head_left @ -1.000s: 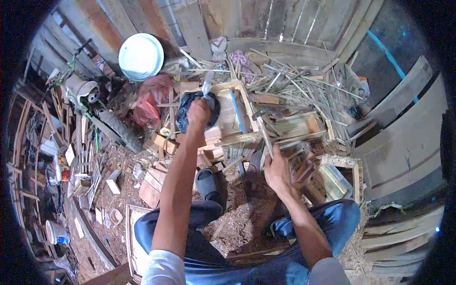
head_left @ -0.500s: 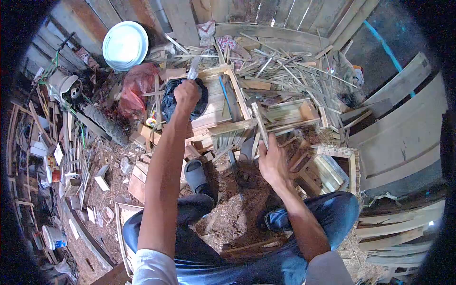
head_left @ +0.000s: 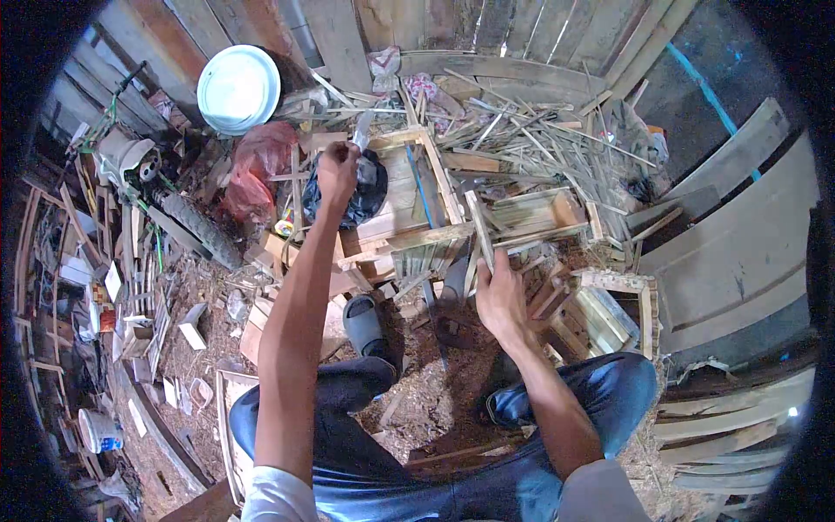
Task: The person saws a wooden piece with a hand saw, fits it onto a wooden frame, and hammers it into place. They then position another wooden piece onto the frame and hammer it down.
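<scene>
Sliding to the 10 o'clock edge of the black bag (head_left: 370,193), left hand (head_left: 337,172) still squeezes a pale scrap (head_left: 363,130), right hand (head_left: 500,294) a wood strip (head_left: 479,224).

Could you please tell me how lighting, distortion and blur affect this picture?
Head view: strong fisheye, so the planks at right bow and a black vignette rings the frame; even daylight, soft shadows, brightest on the white round lid; the left hand and the pale object it grips look slightly smeared; the right hand on its wood strip is sharper.
</scene>
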A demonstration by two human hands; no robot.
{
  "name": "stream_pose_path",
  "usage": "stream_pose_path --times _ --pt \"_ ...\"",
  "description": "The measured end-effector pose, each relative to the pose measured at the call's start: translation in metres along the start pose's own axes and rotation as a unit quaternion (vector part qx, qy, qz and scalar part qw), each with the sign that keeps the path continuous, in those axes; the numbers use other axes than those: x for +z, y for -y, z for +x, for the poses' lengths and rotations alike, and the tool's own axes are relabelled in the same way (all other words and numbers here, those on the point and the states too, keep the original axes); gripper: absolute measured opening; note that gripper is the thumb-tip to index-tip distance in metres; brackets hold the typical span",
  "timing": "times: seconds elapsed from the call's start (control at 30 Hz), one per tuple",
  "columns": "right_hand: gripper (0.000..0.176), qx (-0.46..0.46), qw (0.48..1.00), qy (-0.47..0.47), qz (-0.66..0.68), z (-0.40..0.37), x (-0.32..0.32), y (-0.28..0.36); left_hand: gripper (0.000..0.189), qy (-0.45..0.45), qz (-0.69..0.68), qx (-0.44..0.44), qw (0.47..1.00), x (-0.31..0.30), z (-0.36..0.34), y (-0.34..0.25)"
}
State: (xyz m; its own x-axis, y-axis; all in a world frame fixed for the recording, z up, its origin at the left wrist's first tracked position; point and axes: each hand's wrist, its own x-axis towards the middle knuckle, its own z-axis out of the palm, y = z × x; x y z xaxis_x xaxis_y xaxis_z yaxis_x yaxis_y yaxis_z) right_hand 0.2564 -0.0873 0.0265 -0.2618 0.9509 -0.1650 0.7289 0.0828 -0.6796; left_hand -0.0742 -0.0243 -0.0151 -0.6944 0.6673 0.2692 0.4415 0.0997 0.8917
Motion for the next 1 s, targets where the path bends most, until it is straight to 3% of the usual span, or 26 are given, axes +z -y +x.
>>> stream_pose_path --times 0.03,0.13,0.27,0.4,0.43,0.53,0.63,0.7,0.93,0.97,1.0 --pt "0.025 -0.008 1.0 -0.005 0.003 0.001 0.002 -0.002 0.017 0.03 -0.107 -0.016 0.994 0.002 -0.007 -0.005" --pt "0.025 -0.022 1.0 -0.008 0.015 -0.002 0.0 0.001 0.014 0.126 -0.193 -0.048 0.972 -0.003 -0.034 -0.031" --pt "0.026 -0.005 0.999 0.014 0.029 -0.004 -0.007 0.005 0.014 0.137 -0.196 -0.009 0.971 -0.008 -0.074 -0.053" --pt "0.03 -0.073 0.993 -0.046 0.086 -0.006 -0.005 0.0 0.008 0.155 -0.214 -0.136 0.955 -0.019 -0.115 -0.069" --pt "0.03 -0.088 0.988 -0.03 0.122 -0.006 -0.006 0.001 0.006 0.163 -0.274 -0.204 0.925 -0.02 -0.127 -0.082" --pt "0.032 -0.147 0.97 -0.042 0.19 -0.012 0.001 0.001 0.009 0.248 -0.244 -0.197 0.917 -0.022 -0.162 -0.104" --pt "0.028 -0.087 0.965 0.075 0.234 -0.019 -0.004 0.005 0.01 0.234 -0.273 -0.225 0.905 -0.023 -0.198 -0.119" --pt "0.028 -0.111 0.961 0.066 0.245 -0.025 -0.002 0.002 0.009 0.222 -0.243 -0.273 0.904 -0.027 -0.211 -0.126" --pt "0.028 -0.161 0.951 0.083 0.25 -0.018 0.003 -0.017 0.009 0.285 -0.283 -0.226 0.887 -0.021 -0.226 -0.112" --pt "0.028 -0.178 0.954 0.069 0.232 -0.017 0.003 -0.019 0.008 0.303 -0.193 -0.19 0.914 -0.024 -0.222 -0.115" --pt "0.027 -0.194 0.956 0.054 0.213 -0.016 0.002 -0.02 0.008 0.305 -0.192 -0.19 0.913 -0.025 -0.219 -0.121"
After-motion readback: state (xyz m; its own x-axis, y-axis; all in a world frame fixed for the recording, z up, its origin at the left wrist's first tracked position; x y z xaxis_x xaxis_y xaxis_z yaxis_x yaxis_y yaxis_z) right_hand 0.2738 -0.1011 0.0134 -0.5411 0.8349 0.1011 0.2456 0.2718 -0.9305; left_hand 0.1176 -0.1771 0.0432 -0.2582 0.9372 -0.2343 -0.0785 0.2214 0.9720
